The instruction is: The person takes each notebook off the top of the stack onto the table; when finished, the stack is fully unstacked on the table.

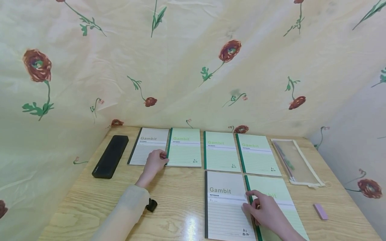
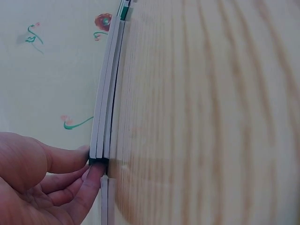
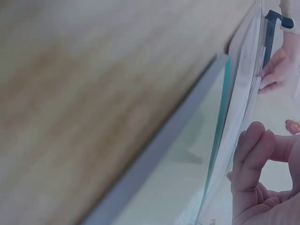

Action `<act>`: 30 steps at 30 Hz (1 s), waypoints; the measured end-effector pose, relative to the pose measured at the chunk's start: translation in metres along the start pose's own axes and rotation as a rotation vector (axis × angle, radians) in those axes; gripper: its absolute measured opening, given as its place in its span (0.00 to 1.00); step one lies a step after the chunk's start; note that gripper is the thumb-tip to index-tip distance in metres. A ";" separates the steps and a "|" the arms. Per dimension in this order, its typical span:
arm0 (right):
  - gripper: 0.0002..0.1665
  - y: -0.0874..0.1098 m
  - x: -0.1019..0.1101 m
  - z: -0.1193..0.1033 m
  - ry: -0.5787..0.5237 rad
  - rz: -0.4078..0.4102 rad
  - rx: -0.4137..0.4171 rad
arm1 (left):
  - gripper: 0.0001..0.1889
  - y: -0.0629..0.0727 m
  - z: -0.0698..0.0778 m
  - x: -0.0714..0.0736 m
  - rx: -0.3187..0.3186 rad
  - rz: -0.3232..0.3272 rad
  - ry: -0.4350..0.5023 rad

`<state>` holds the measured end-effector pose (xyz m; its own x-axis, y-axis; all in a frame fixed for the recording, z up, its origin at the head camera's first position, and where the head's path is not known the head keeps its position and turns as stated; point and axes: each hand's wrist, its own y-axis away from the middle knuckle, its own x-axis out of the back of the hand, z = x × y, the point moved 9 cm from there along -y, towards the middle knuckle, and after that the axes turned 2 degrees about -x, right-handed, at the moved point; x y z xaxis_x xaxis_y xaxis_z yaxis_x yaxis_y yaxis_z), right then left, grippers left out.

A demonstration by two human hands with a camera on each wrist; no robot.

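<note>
My left hand [image 1: 156,161] pinches the lower left corner of a green notebook [image 1: 185,147] with a dark green spine. In the left wrist view the thumb [image 2: 68,159] lies on its upper face, with a finger under the corner; the notebook's edge [image 2: 104,103] shows several layers. Just left of it lies a grey notebook [image 1: 152,135]. My right hand [image 1: 266,209] hovers with loosely bent fingers over the seam between the front grey notebook [image 1: 224,214] and the front green notebook [image 1: 286,190]. Nothing shows between its fingers.
Two more green notebooks, one in the middle [image 1: 221,152] and one right of it [image 1: 257,155], lie in the back row. A black case [image 1: 110,156] is at the left. At the right are a clear zip pouch [image 1: 298,162] with pens and a purple eraser [image 1: 320,211]. Flowered cloth [image 1: 181,67] hangs behind.
</note>
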<state>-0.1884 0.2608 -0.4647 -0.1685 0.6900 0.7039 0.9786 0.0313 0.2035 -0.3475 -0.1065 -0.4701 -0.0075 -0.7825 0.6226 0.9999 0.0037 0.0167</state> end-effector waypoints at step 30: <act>0.24 -0.140 0.000 -0.077 -0.142 0.050 0.125 | 0.11 0.001 0.001 -0.001 0.017 -0.003 -0.006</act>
<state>-0.3343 0.2009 -0.4411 -0.1099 0.7880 0.6057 0.9938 0.0783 0.0784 -0.3466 -0.1047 -0.4702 -0.0102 -0.7788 0.6271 0.9994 0.0121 0.0312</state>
